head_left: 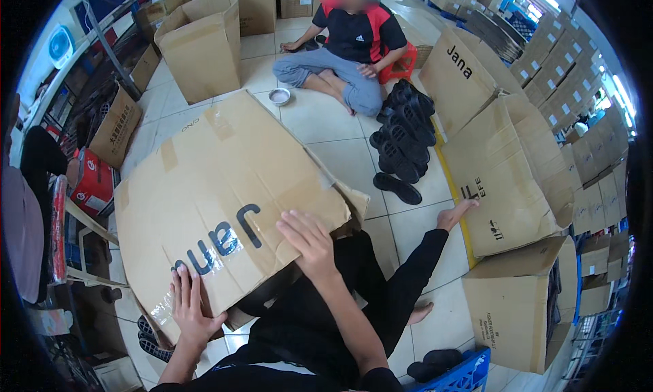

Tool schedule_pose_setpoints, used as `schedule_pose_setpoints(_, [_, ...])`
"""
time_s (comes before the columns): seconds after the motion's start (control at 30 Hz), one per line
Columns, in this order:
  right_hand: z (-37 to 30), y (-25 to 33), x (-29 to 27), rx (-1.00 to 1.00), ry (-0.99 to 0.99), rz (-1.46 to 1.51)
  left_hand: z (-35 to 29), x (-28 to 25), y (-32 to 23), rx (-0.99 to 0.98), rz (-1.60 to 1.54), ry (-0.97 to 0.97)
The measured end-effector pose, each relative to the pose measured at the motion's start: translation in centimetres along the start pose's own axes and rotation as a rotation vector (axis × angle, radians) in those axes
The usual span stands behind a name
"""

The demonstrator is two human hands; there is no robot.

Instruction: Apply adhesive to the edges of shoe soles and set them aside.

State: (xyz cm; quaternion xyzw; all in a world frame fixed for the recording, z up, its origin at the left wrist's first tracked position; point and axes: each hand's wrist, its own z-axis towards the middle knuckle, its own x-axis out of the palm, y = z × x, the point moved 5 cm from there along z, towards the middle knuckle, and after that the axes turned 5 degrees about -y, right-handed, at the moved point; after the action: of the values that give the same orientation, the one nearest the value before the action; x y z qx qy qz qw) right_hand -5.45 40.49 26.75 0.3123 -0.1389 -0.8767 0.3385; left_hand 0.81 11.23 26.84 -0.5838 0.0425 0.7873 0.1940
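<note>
two flat hands on a big brown carton

the large carton (197,167) fills the left and centre of the frame, broad printed face up, its near edge beside the person's dark-trousered legs (299,324). the left hand (192,309) lies at the lower left of that face, fingers extended and apart, gripping nothing visible. the right hand (309,246) lies near the lower right corner, fingers straight and close together; its thumb is hidden, so whether it hooks the edge cannot be told. set wide apart, the palms seem placed to steady the panel at both ends of its near side.

a dark gap shows beneath the near edge, and a loose flap (357,200) juts out at the right. floor tiles (340,157) show between that flap and the black shoes (406,132) right of upper centre, leaving some room that way. standing cartons (500,174) bound the right side; a seated co-worker (350,48) and a small bowl (279,96) limit the top.
</note>
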Motion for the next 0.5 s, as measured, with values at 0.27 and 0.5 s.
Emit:
schedule_pose_setpoints(0.27, [-1.7, 0.2, 3.8, 0.085, 0.136, -0.098, 0.6, 4.0, 4.6, 0.170, 0.197, -0.177])
schedule_pose_setpoints(0.5, [-0.3, 0.3, 6.7, 0.093, 0.219, -0.122, 2.6, 4.4, 8.0, 0.185, 0.227, -0.175])
